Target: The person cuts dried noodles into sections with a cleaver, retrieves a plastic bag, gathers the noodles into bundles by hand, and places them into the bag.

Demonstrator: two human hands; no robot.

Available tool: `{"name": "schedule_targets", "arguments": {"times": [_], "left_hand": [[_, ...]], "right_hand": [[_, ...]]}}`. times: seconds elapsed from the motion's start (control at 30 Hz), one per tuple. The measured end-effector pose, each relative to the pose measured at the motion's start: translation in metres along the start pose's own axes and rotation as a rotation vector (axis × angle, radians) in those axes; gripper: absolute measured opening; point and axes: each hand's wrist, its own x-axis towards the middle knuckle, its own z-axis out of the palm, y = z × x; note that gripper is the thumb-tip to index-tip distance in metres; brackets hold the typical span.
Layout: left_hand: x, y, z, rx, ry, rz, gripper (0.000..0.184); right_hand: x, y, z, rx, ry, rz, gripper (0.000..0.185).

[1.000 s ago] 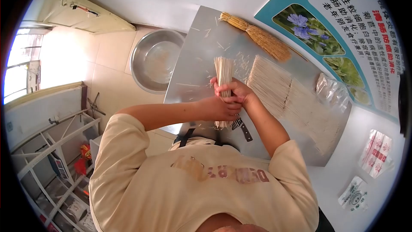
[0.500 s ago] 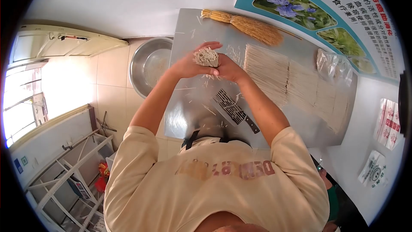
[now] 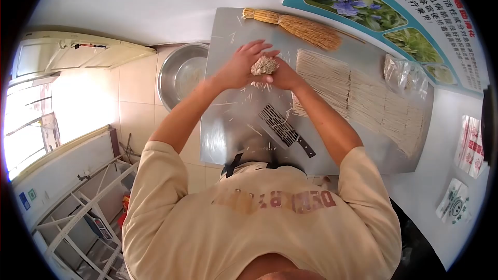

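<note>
A bundle of thin dry noodle-like sticks (image 3: pixel 264 66) stands upright between my hands, its cut ends facing up. My left hand (image 3: pixel 239 67) lies along its left side with the fingers stretched out beyond it. Around its right side my right hand (image 3: pixel 284 74) is wrapped, its fingers partly hidden. Below them a cleaver (image 3: pixel 281 125) with a dark slotted-looking blade and black handle lies on the metal table (image 3: pixel 220 119). Rows of the same sticks (image 3: pixel 324 80) are spread flat to the right of my hands.
A straw brush (image 3: pixel 306 30) lies at the table's far edge. Clear plastic (image 3: pixel 405 77) rests at the right. Left of the table is a metal basin (image 3: pixel 181 75). Small broken stick pieces are scattered near my hands.
From lying lengthwise in both hands, the bundle has been turned upright, which uncovers the cleaver. Since half a second ago, my hands and the bundle have moved slightly right.
</note>
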Motion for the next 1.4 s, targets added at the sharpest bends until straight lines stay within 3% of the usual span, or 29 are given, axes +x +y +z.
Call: {"name": "schedule_targets", "arguments": {"times": [0.1, 0.17, 0.23, 0.3, 0.33, 0.4, 0.43, 0.47, 0.53, 0.67, 0.9, 1.03, 1.1, 1.13, 1.17, 1.23, 1.27, 1.33, 1.37, 1.4], "left_hand": [[0.018, 0.040, -0.048, 0.106, 0.023, 0.093, 0.085], [0.031, 0.058, -0.076, -0.011, 0.077, 0.195, 0.087], [0.040, 0.069, -0.094, -0.006, 0.055, 0.208, 0.096], [0.046, 0.066, -0.098, -0.537, -0.125, -0.106, 0.103], [0.046, 0.054, -0.086, -0.812, -0.114, -0.020, 0.109], [0.029, 0.028, -0.053, -0.826, -0.193, -0.262, 0.110], [0.016, 0.028, -0.036, -0.834, -0.291, -0.397, 0.104], [0.005, 0.033, -0.025, -0.927, -0.460, -0.390, 0.088], [-0.017, 0.040, 0.007, -1.176, -0.486, -0.338, 0.064], [-0.044, 0.049, 0.032, -1.508, -0.494, -0.412, 0.062], [-0.082, 0.017, 0.055, -1.454, -0.553, -0.421, 0.058], [-0.079, -0.022, 0.080, -1.105, -0.607, -0.475, 0.052], [-0.070, -0.060, 0.112, -0.350, -0.018, -0.613, 0.051], [-0.054, -0.033, 0.089, -0.709, 0.202, -0.717, 0.051], [-0.042, -0.005, 0.065, -0.708, 0.197, -0.713, 0.051], [-0.026, 0.044, 0.033, -1.294, 0.242, -0.687, 0.051], [-0.023, 0.059, 0.036, -1.295, 0.240, -0.688, 0.051], [-0.024, 0.081, 0.043, -1.126, -0.254, -0.450, 0.052], [-0.029, 0.083, 0.047, -1.123, -0.258, -0.451, 0.052], [-0.033, 0.082, 0.050, -1.287, -0.319, -0.484, 0.053]], "right_hand": [[-0.003, -0.043, -0.025, 0.199, 0.061, -0.116, 0.042], [-0.005, -0.085, -0.040, 0.193, 0.106, -0.179, 0.041], [-0.003, -0.106, -0.045, 0.544, 0.265, -0.159, 0.037], [0.000, -0.117, -0.045, 0.686, 0.343, -0.152, 0.032], [0.001, -0.111, -0.048, 0.854, 0.290, -0.060, 0.032], [0.007, -0.081, -0.055, 1.053, 0.157, 0.063, 0.028], [0.005, -0.078, -0.052, 1.046, 0.161, 0.049, 0.028], [0.000, -0.078, -0.048, 1.206, 0.189, 0.152, 0.024], [-0.010, -0.076, -0.040, 1.394, 0.244, 0.303, 0.015], [-0.025, -0.055, -0.020, 1.395, 0.235, 0.400, 0.016], [-0.033, -0.052, -0.046, 1.402, 0.343, 0.282, 0.016], [-0.039, -0.053, -0.078, 1.293, 0.430, 0.189, 0.016], [-0.042, -0.053, -0.084, 1.263, 0.471, 0.195, 0.016], [-0.044, -0.054, -0.084, 1.242, 0.439, 0.245, 0.016], [-0.046, -0.054, -0.084, 1.224, 0.408, 0.292, 0.016], [-0.047, -0.050, -0.073, 1.256, 0.373, 0.331, 0.017], [-0.047, -0.048, -0.065, 1.284, 0.330, 0.371, 0.018], [-0.046, -0.051, -0.049, 1.340, 0.340, 0.379, 0.019], [-0.048, -0.051, -0.043, 1.397, 0.350, 0.389, 0.020], [-0.049, -0.033, -0.035, 1.373, 0.368, 0.304, 0.033]]}}
